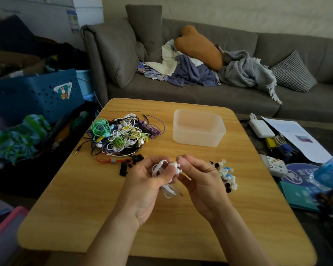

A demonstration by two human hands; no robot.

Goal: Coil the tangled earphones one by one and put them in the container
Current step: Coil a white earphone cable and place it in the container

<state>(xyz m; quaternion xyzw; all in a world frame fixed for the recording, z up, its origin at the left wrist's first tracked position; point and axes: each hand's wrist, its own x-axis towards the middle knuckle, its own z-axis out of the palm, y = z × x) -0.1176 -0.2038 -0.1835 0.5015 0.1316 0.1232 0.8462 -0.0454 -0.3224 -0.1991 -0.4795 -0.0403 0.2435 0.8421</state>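
A grey sofa (200,89) heaped with blankets fills the twelve o'clock side of the view, and in front of it stands a wooden table (85,208). At ten o'clock on the tabletop lies the tangled pile of earphones (123,134), cords of white, green, yellow, purple and black knotted together. At one o'clock, well apart from the pile, sits the clear plastic container (198,127), open-topped. At the table's centre the left hand (142,187) has its fingers curled round a bundle of white earphones (166,181), looped cord hanging below the palm. The right hand (202,181) pinches the two white earbuds at the bundle's top between thumb and fingertips. Just beside the right hand, at three o'clock, lies a small heap of ear tips (226,175), and black clips (131,163) lie at nine o'clock of the left hand.
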